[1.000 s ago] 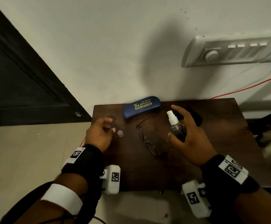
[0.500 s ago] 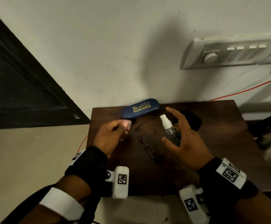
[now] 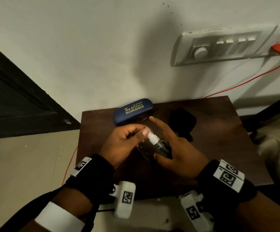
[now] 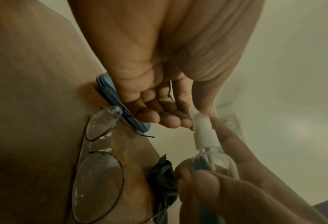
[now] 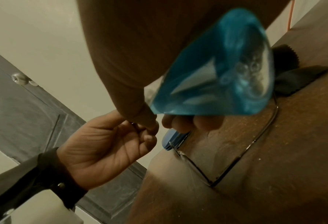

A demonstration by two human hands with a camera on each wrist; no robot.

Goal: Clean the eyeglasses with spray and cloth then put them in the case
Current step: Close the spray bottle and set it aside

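Your right hand (image 3: 174, 153) is gripping the spray bottle (image 4: 211, 159) just above the table (image 3: 219, 148), thumb and fingers curled round its clear body, forefinger sticking out straight over the top. The bottle is tilting slightly, its white nozzle pointing up toward your left hand.

Your left hand (image 3: 124, 141) is sitting right against that nozzle, fingertips (image 4: 170, 121) bunched together and pinching a small clear cap (image 4: 194, 112) at the tip of the sprayer. Whether the cap is seated on the nozzle or only touching it, you cannot tell from these views.

Under both hands, the eyeglasses (image 4: 99, 163) are lying flat on the brown tabletop, lenses up and smudged, temples unfolded. One temple is reaching toward the case, the other toward the cloth.

Just beyond your right hand, the dark cloth (image 3: 182, 121) is lying crumpled on the table, its zigzag edge showing, near the glasses' right lens.

Farther back, the blue case (image 3: 133, 110) is resting closed at the table's rear edge by the wall, gold lettering facing up.

Beyond that, a white switch panel (image 3: 219, 47) is hanging on the wall with an orange plug and cord (image 3: 252, 79) trailing down behind the table. A dark door (image 3: 10, 97) is standing at far left.
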